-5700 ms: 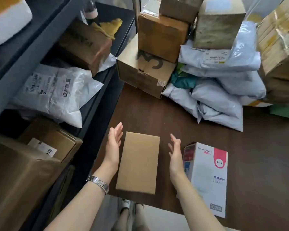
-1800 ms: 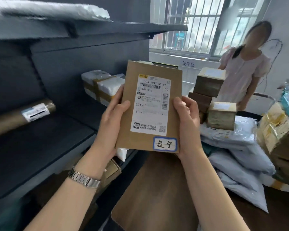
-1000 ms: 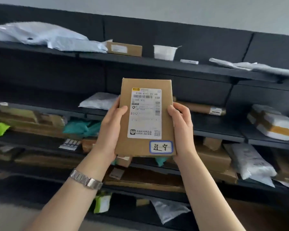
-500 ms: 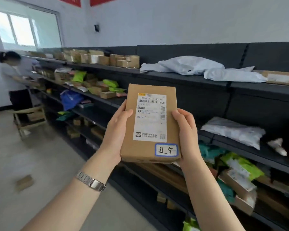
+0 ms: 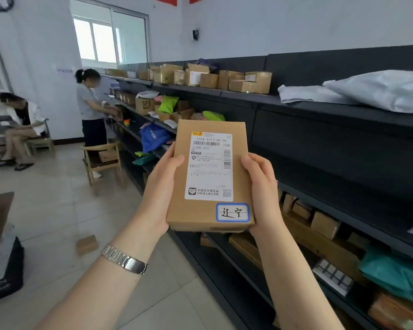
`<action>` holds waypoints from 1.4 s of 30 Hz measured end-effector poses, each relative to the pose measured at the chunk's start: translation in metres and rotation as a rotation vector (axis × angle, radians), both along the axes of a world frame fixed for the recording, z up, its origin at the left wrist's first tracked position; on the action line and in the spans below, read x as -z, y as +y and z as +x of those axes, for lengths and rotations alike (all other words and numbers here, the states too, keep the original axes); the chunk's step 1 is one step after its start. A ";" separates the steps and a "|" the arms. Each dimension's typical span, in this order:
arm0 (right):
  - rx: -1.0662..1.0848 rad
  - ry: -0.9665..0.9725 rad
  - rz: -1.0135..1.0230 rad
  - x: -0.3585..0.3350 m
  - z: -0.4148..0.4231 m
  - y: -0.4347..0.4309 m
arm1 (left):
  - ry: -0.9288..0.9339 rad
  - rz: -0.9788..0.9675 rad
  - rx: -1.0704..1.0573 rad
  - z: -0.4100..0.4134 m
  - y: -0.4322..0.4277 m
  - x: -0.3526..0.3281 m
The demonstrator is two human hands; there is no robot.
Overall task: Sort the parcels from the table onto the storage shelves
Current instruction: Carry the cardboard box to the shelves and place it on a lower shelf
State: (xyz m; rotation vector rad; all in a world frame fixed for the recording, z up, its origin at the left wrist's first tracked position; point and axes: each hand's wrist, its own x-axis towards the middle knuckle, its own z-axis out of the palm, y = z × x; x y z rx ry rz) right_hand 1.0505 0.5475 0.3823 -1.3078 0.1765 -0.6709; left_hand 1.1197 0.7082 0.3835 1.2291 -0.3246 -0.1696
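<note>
The parcel [image 5: 210, 177] stands upright between both hands. Left hand [image 5: 161, 186] fingers curl around its left edge, right hand [image 5: 264, 194] fingers around its right edge, gripping it.

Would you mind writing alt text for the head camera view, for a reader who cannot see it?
Two bare hands, left hand and right hand, hold a small cardboard parcel upright, its shipping label facing the camera. Dark storage shelves with boxes and mailer bags run along the right. Two other people are at the far left.
</note>
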 end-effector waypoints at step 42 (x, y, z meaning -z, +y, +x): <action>-0.038 0.171 0.148 0.126 0.848 0.091 | 0.174 0.178 -0.190 0.832 0.090 0.107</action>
